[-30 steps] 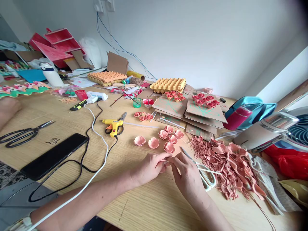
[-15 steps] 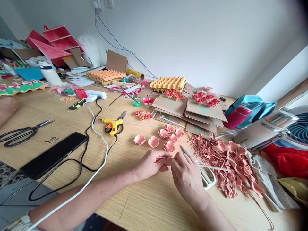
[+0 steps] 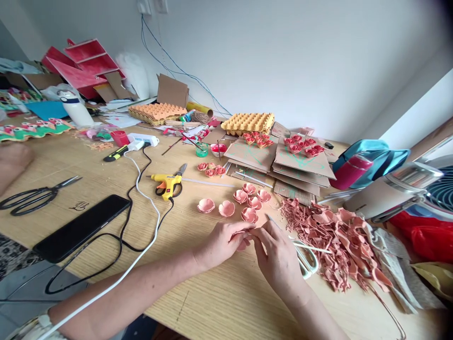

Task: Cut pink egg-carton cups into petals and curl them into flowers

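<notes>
My left hand (image 3: 222,242) and my right hand (image 3: 276,255) meet over the wooden table (image 3: 219,302), both pinching a small pink paper flower piece (image 3: 242,243) between their fingertips. Just beyond them lie several finished pink paper flowers (image 3: 244,203). White-handled scissors (image 3: 300,250) rest to the right of my right hand, partly hidden by it. A heap of pink paper scraps (image 3: 336,241) spreads further right.
A yellow glue gun (image 3: 167,183), black and white cables (image 3: 141,222), a black phone (image 3: 82,228) and black scissors (image 3: 35,195) lie to the left. Cardboard sheets with red flowers (image 3: 300,160), egg trays (image 3: 247,123) and a fan (image 3: 439,189) stand behind. Another person's hand (image 3: 12,158) shows at far left.
Both hands stay together on the pink piece, fingers shifting slightly around it. The view has wobbled a little; nothing else moved.
</notes>
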The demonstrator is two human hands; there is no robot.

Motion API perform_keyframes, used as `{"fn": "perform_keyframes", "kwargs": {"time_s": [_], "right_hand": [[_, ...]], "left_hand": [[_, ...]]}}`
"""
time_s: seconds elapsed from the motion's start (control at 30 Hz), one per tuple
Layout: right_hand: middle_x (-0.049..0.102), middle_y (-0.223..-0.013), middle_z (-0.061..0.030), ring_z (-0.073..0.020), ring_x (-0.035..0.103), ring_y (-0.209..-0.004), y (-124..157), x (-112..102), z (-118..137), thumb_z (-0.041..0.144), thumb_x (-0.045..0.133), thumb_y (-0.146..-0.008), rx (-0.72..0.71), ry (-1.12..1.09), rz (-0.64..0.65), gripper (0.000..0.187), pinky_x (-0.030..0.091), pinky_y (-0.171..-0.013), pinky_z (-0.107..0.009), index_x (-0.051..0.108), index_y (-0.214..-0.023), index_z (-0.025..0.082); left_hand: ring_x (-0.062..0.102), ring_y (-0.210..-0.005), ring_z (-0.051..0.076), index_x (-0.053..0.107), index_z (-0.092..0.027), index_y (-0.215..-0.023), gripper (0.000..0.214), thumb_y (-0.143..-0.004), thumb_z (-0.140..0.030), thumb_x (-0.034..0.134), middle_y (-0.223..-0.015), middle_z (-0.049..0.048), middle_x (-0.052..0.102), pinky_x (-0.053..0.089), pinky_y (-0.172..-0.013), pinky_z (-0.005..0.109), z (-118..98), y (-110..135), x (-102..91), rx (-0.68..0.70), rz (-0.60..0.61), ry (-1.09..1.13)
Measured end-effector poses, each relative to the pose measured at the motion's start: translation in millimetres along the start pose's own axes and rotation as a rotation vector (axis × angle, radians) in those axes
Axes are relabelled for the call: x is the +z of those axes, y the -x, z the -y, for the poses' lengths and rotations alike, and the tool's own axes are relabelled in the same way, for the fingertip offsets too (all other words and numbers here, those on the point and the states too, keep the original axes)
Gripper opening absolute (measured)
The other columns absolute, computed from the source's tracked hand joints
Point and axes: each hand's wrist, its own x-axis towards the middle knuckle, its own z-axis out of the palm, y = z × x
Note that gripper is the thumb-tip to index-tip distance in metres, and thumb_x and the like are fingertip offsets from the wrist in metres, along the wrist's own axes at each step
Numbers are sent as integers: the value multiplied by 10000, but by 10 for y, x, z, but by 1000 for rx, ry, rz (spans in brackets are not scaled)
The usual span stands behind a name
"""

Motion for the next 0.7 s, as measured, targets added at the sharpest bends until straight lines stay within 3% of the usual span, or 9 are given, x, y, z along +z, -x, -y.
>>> {"fn": "perform_keyframes", "kwargs": {"time_s": [0.23,0.33,0.5,0.7], "right_hand": [[534,-816,-37,-184,482,-718,27,-24,-3,168,449,-950,-132,272,18,184,345,-681,-329,615,-881,207],[537,-827,-35,-178,497,-732,16,-18,-4,169,439,-960,-76,182,11,186,358,-680,-313,619,-939,212],[566,-932,-47,-174,545,-801,-8,-4,-11,183,434,-968,2,-24,-40,184,398,-699,-295,609,-1019,216],[572,-940,-44,-177,555,-810,-29,-41,21,152,438,-953,11,-37,-29,203,397,-685,-292,614,-1028,221]], "left_hand": [[701,-720,162,677,-127,-1127,286,-910,-231,522,-871,83,718,550,-619,239,48,-56,33,-156,10,231],[682,-693,151,683,-136,-1107,275,-928,-214,489,-787,59,707,542,-621,241,25,-36,12,-78,-7,131],[682,-810,154,645,-168,-1140,290,-933,-140,443,-909,54,712,542,-760,265,-56,4,-26,61,-29,-35],[669,-801,143,590,-168,-951,125,-912,-130,478,-870,31,676,527,-749,249,-55,-11,-10,50,-85,-10]]}}
